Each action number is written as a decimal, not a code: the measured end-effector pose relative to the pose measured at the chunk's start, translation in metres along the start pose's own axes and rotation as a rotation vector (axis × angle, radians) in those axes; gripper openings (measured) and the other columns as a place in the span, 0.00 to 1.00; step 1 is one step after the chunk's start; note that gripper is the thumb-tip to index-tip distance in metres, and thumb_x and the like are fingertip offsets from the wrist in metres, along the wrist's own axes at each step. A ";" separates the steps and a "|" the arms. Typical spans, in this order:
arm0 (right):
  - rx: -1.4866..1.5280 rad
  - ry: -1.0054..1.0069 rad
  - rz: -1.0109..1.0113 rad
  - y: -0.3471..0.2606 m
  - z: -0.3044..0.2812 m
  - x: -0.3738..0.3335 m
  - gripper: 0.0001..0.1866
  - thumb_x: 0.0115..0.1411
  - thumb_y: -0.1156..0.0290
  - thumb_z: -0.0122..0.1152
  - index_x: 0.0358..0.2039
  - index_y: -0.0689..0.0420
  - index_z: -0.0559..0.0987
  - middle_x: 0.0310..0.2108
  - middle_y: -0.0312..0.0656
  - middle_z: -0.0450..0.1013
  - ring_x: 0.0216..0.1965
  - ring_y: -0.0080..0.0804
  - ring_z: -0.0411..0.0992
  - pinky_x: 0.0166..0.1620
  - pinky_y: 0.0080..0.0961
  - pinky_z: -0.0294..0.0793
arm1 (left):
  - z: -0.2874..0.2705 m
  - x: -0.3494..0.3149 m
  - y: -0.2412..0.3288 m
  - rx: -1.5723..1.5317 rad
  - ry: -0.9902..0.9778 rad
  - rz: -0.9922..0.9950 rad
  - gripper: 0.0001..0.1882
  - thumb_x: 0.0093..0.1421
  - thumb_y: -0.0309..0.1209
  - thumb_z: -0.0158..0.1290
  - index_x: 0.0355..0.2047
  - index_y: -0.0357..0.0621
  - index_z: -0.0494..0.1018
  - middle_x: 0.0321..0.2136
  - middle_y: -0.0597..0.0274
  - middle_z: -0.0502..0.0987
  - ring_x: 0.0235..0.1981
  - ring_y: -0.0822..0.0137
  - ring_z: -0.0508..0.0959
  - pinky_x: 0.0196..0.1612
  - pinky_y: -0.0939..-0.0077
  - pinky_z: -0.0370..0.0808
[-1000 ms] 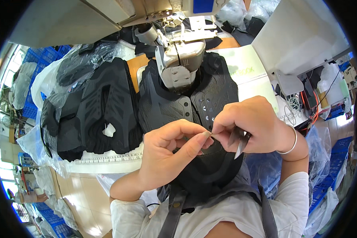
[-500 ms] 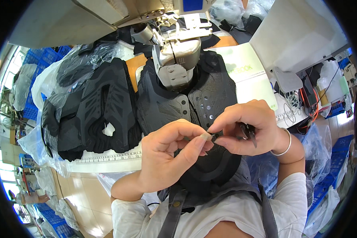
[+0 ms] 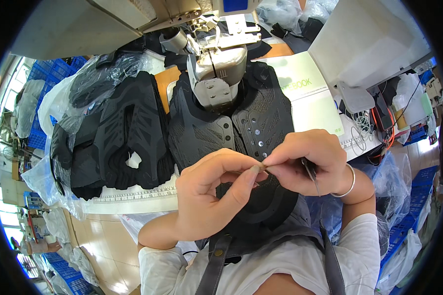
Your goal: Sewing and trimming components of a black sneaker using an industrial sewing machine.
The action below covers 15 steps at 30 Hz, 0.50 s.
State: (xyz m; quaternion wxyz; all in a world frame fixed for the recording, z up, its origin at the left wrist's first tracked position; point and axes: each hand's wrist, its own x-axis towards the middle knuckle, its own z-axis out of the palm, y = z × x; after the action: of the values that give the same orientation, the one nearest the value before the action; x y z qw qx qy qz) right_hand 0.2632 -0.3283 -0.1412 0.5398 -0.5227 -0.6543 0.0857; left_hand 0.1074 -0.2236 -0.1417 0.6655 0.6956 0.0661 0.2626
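Note:
My left hand (image 3: 212, 189) and my right hand (image 3: 307, 160) meet fingertip to fingertip above a black shoe upper (image 3: 202, 132). Thumb and forefinger of each are pinched closed; whatever lies between the tips is too small to make out. Tucked in my right palm is a pair of dark thread snips (image 3: 310, 172), its thin pointed end showing below the fingers. The upper has perforated panels and shiny eyelets, and lies around the metal post of a sewing machine (image 3: 219, 73). My hands cover part of its near end.
At the left lies a stack of black upper pieces (image 3: 128, 132) beside clear plastic wrapping (image 3: 54, 105). A ruler strip (image 3: 133, 197) runs along the table's front edge. An open notebook (image 3: 305, 81) and tangled cables (image 3: 363, 129) are at the right. Blue crates (image 3: 418, 196) flank the table.
My right fingers have closed in on the left fingertips, now pinched against them. The snips in my right palm have tipped to point more downward. The shoe upper has barely moved.

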 end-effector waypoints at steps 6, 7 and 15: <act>-0.012 0.037 -0.107 -0.001 -0.001 0.001 0.13 0.40 0.85 0.62 0.29 0.58 0.76 0.15 0.36 0.69 0.13 0.23 0.66 0.15 0.16 0.61 | 0.001 -0.003 0.005 0.003 -0.016 0.018 0.07 0.57 0.19 0.44 0.34 0.26 0.68 0.31 0.52 0.72 0.32 0.66 0.76 0.37 0.76 0.76; -0.005 0.036 -0.109 -0.001 -0.001 0.001 0.13 0.40 0.85 0.62 0.29 0.58 0.76 0.14 0.36 0.69 0.12 0.23 0.66 0.14 0.16 0.61 | 0.001 -0.003 0.005 0.002 -0.016 0.017 0.07 0.57 0.19 0.44 0.34 0.26 0.68 0.31 0.52 0.72 0.32 0.66 0.76 0.37 0.76 0.76; 0.011 0.047 -0.113 -0.001 0.000 0.000 0.13 0.40 0.85 0.61 0.29 0.59 0.76 0.15 0.37 0.69 0.12 0.24 0.66 0.15 0.16 0.61 | 0.002 -0.003 0.005 -0.019 -0.014 0.018 0.07 0.56 0.18 0.45 0.34 0.26 0.69 0.32 0.51 0.72 0.32 0.68 0.76 0.37 0.77 0.75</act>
State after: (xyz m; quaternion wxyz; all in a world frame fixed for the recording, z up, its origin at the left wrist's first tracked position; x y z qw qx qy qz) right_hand 0.2627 -0.3288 -0.1404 0.5621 -0.4839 -0.6691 0.0464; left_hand 0.1039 -0.2270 -0.1377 0.6702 0.6916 0.0528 0.2643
